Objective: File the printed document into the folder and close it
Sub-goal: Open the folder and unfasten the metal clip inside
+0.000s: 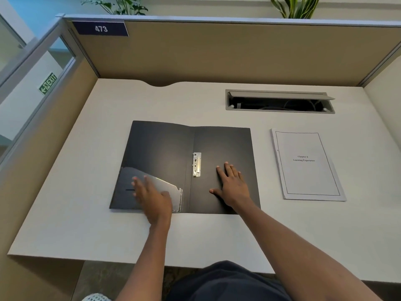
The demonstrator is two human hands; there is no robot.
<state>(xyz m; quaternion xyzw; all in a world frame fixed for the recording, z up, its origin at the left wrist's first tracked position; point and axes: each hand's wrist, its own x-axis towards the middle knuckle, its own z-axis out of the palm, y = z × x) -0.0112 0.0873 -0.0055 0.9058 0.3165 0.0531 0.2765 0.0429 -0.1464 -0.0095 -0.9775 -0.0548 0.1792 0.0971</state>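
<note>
On the desk [86,170], left hand [152,196] and right hand [233,185] flat on open folder [165,148]

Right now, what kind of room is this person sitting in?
Probably an office cubicle: tan partition walls surround the desk, a number sign reading 473 hangs on the wall, and a cable hatch is set into the desktop.

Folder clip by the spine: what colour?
Silver metal clip, standing out against the black open folder. Head view, the only one, shows it clearly.
</note>
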